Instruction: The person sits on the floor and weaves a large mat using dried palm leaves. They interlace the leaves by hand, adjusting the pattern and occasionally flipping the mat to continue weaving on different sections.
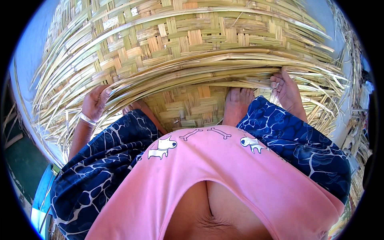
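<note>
A large mat (196,38) of pale green and tan split-bamboo strips, woven crosswise, spreads out in front of me. Across its near part lies a thick, bowed bundle of long bamboo strips (200,72). My left hand (96,103), with a white bangle at the wrist, is closed on the left part of this bundle, thumb on top. At the bundle's right part, my right hand (287,91) has its fingers curled in against the strips, the index finger reaching up to their edge. The undersides of both grips are partly hidden.
My bare feet (239,103) rest on the woven surface between my hands. Loose strip ends fan out along both sides of the mat. More strips (354,72) lie at the far right. A blue container (43,190) stands at the lower left.
</note>
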### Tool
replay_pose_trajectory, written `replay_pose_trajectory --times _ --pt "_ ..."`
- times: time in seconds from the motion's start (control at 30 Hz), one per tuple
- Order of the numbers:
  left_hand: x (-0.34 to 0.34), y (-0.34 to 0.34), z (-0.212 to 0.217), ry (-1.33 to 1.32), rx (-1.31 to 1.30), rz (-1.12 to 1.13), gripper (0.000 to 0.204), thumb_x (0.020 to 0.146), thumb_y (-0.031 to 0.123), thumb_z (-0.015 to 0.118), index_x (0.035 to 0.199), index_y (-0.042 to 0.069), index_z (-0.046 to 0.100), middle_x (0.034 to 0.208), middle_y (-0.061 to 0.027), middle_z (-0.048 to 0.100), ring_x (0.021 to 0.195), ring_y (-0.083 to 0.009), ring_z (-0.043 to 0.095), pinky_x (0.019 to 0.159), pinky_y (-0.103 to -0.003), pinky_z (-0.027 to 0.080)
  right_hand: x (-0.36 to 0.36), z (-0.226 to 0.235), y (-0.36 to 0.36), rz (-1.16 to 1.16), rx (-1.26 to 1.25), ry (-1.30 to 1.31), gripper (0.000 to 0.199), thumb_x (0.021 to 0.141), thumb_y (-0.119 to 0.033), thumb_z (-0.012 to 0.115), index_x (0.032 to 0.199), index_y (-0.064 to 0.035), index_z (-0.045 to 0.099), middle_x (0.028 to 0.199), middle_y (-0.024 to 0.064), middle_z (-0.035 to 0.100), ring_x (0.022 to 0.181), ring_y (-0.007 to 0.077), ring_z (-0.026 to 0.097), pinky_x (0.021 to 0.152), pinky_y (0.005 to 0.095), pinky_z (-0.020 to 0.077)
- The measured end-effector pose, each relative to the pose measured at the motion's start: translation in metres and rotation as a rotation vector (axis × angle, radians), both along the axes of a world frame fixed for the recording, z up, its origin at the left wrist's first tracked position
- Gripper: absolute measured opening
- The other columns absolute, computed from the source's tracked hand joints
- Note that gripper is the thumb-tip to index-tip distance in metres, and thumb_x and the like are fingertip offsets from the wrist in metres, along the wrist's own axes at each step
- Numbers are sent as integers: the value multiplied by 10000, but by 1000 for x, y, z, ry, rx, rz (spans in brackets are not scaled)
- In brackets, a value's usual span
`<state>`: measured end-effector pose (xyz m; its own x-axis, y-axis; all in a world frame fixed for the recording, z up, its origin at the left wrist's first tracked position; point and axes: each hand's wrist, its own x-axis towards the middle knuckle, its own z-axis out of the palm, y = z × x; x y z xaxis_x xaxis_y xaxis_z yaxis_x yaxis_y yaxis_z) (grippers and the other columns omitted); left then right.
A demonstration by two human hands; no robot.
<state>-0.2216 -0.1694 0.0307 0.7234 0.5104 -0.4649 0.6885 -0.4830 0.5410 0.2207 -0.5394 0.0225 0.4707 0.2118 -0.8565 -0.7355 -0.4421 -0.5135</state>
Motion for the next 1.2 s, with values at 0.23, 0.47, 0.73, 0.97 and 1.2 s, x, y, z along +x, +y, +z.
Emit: replay_pose_trajectory --times 0.23,0.47,0.73,0.97,1.2 --pt "23 -3 45 -110 242 -18 188 893 122 556 1032 10 613 875 -147 607 799 -287 589 722 -333 463 -10 13 2 81 141 151 360 941 -381 491 973 -31 569 777 59 640 624 129 609 527 241 473" --pt "11 -16 47 -117 252 -18 142 871 65 578 1000 17 614 826 -142 615 702 -286 598 647 -316 473 -28 28 36 10 463 318 366 971 -319 441 1115 2 544 997 118 653 834 165 639 702 286 532" --pt "29 -14 45 -72 183 -101 232 843 136 624 1048 28 608 910 -142 626 844 -298 603 754 -340 467 -34 17 34 -117 518 287 253 944 -239 515 1064 -18 546 901 83 648 788 151 636 663 286 545" --pt "57 -44 45 -238 306 -254 272 783 156 678 1022 42 614 949 -134 615 882 -310 585 764 -379 466 -48 33 41 -29 375 44 174 920 -156 552 1044 -34 540 826 93 638 591 110 606 481 197 506" --pt "95 -60 40 -334 234 -413 265 769 149 674 1004 40 615 942 -138 607 856 -328 577 754 -396 466 -55 36 42 -70 386 -52 185 913 -169 567 1052 -51 539 843 99 640 576 123 590 491 219 511"
